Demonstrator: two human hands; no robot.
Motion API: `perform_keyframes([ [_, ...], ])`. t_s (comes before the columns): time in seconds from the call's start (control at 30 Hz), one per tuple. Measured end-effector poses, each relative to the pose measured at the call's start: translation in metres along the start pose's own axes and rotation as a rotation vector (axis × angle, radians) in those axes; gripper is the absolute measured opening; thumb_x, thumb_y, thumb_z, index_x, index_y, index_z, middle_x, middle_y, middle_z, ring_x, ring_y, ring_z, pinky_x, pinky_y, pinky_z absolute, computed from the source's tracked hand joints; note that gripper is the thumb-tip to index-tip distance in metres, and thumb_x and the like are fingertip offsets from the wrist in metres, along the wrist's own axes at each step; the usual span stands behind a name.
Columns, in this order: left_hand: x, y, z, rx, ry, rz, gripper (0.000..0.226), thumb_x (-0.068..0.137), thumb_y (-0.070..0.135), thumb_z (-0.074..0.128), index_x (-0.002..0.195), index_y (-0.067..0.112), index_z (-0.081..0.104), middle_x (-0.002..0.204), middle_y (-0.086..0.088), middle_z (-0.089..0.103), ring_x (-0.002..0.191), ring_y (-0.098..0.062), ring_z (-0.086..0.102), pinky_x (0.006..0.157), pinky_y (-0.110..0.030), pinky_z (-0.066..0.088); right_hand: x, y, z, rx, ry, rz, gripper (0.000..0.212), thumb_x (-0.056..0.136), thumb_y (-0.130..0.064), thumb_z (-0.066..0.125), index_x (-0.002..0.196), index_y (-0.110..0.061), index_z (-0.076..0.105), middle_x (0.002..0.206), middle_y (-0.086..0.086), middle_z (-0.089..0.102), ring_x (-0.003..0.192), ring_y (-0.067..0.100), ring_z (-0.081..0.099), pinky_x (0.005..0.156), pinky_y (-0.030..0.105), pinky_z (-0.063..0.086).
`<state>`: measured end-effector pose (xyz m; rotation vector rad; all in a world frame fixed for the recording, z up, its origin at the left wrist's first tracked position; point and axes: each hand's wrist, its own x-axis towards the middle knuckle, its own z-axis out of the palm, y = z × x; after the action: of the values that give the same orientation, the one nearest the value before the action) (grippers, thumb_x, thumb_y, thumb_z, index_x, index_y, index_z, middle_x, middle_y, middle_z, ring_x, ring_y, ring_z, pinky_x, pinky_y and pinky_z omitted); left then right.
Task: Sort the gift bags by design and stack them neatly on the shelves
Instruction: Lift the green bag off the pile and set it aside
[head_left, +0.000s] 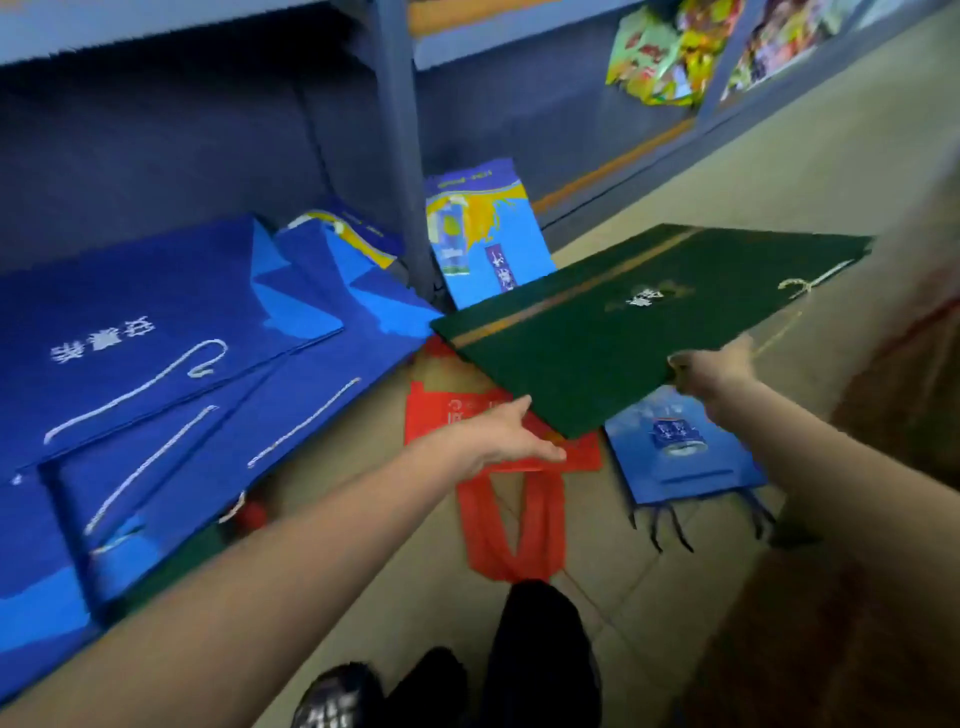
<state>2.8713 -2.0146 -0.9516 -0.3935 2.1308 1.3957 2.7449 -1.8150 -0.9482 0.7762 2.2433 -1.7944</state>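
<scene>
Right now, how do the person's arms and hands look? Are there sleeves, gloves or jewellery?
Both forearms are bare as far as the frame shows; no sleeves reach into view. The left hand and the right hand wear no gloves. I see no watch, ring or bracelet, though the picture is somewhat blurred, so small items could be missed.

A single wide-angle view comes from the person's head, looking forward and steeply down. It sits close above both outstretched forearms, taking in the floor (597, 587) at the person's feet and the low shelves (400, 156) ahead and left. Straight lines bend toward the edges.
</scene>
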Motion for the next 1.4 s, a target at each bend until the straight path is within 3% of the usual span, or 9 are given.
perform_keyframes([
  [0.07,0.044,0.000,0.017,-0.007,-0.134,-0.008,0.078,0.086,0.005,0.064,0.148,0.004,0.015,0.153,-0.010,0.023,0.140,-0.018,0.026,0.099,-0.012,0.027,0.033,0.053,0.016,0.018,0.009,0.152,0.029,0.082,0.004,0.061,0.087,-0.019,0.043,0.076,0.006,0.047,0.041,0.011,0.049,0.028,0.012,0.033],
  [0.13,0.092,-0.005,0.022,-0.047,-0.170,-0.009,0.074,0.086,-0.006,0.059,0.147,0.005,0.017,0.150,-0.014,0.029,0.138,-0.020,0.030,0.094,-0.013,0.031,0.065,0.100,0.034,0.083,0.104,0.213,0.021,0.081,0.005,0.060,0.092,-0.010,0.050,0.094,0.013,0.057,0.057,0.017,0.050,0.034,0.012,0.038],
  [0.3,0.168,-0.042,-0.002,0.519,0.156,0.078,0.049,0.089,0.016,0.057,0.137,0.017,0.045,0.115,-0.009,0.064,0.101,-0.023,0.059,0.072,-0.022,0.044,0.109,0.132,0.032,-0.081,0.410,0.169,0.040,0.086,-0.001,0.049,0.126,-0.004,0.047,0.126,0.017,0.055,0.113,0.031,0.053,0.095,0.033,0.039],
  [0.5,0.217,-0.042,-0.031,1.208,0.115,0.156,0.087,0.082,0.041,0.065,0.149,0.028,0.010,0.147,-0.008,0.022,0.133,-0.030,0.024,0.103,-0.045,0.033,0.120,0.160,-0.026,-0.406,0.257,0.227,0.080,0.079,-0.023,0.071,0.145,-0.019,0.026,0.148,0.012,0.031,0.135,0.036,0.026,0.113,0.047,0.022],
  [0.63,0.256,-0.036,-0.011,1.042,-0.030,-0.048,0.113,0.076,0.040,0.074,0.149,0.024,-0.012,0.154,-0.019,-0.004,0.139,-0.042,0.011,0.111,-0.045,0.024,0.105,0.178,-0.011,-0.508,0.215,0.267,0.091,0.078,-0.021,0.073,0.148,-0.017,0.015,0.150,0.017,0.019,0.137,0.038,0.018,0.114,0.041,0.016],
  [0.87,0.276,-0.020,0.002,0.985,0.075,-0.100,0.109,0.078,0.027,0.074,0.149,0.017,-0.008,0.141,-0.025,0.015,0.128,-0.041,0.024,0.103,-0.041,0.031,0.106,0.124,-0.009,-0.594,0.354,0.259,0.065,0.082,-0.018,0.067,0.139,-0.021,0.035,0.145,0.011,0.025,0.132,0.037,0.018,0.105,0.046,0.025],
  [1.07,0.291,0.041,-0.010,0.835,0.196,0.041,0.113,0.073,0.029,0.077,0.150,0.016,-0.005,0.138,-0.028,0.018,0.125,-0.044,0.027,0.103,-0.043,0.031,0.127,0.054,-0.032,-0.590,0.452,-0.053,0.063,0.083,-0.004,0.059,0.140,-0.023,0.038,0.143,0.010,0.025,0.127,0.037,0.033,0.108,0.041,0.028],
  [1.27,0.355,0.121,-0.028,0.689,0.373,0.213,0.090,0.079,0.030,0.073,0.148,0.015,0.017,0.144,-0.022,0.021,0.129,-0.042,0.027,0.104,-0.040,0.031,0.201,-0.001,-0.037,-0.404,0.553,-0.117,0.052,0.086,0.001,0.046,0.134,-0.019,0.045,0.140,0.010,0.029,0.124,0.029,0.042,0.107,0.027,0.027],
  [1.4,0.354,0.096,-0.024,0.844,0.426,0.098,0.068,0.086,0.032,0.063,0.139,0.010,0.028,0.145,-0.019,0.018,0.129,-0.041,0.023,0.100,-0.043,0.034,0.246,0.033,-0.027,-0.231,0.330,0.069,0.044,0.090,-0.007,0.046,0.132,-0.017,0.044,0.141,0.011,0.041,0.093,0.023,0.054,0.089,0.027,0.045],
])
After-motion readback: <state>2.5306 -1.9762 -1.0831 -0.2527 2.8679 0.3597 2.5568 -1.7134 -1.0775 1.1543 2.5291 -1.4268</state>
